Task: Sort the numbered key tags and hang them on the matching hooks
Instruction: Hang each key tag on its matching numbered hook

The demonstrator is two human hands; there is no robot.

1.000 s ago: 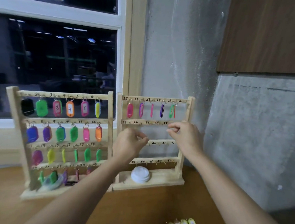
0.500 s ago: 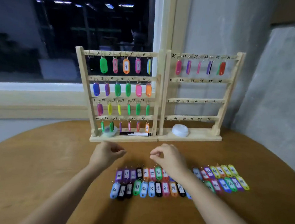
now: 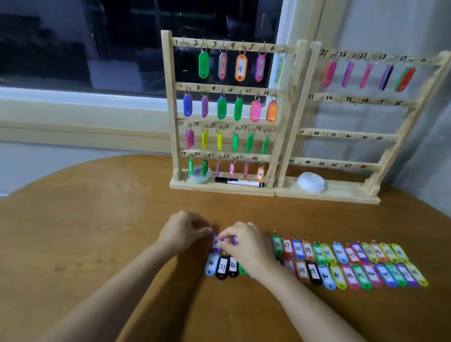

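Purple tag at the left end of the tag rows on your wooden surface, your right hand pinching it, your left hand with fingers curled beside it, grip unclear, hook racks behind.

From where our hands meet, bare tabletop lies open from seven round to eleven o'clock, and a free band runs at twelve up to the racks. The left rack at twelve hangs full on every rail, a marker lying on its base. The right rack at one carries tags on its top rail only, a white lid on its base. Two rows of key tags fill the table toward three. Our left hand and right hand crowd a purple key tag.
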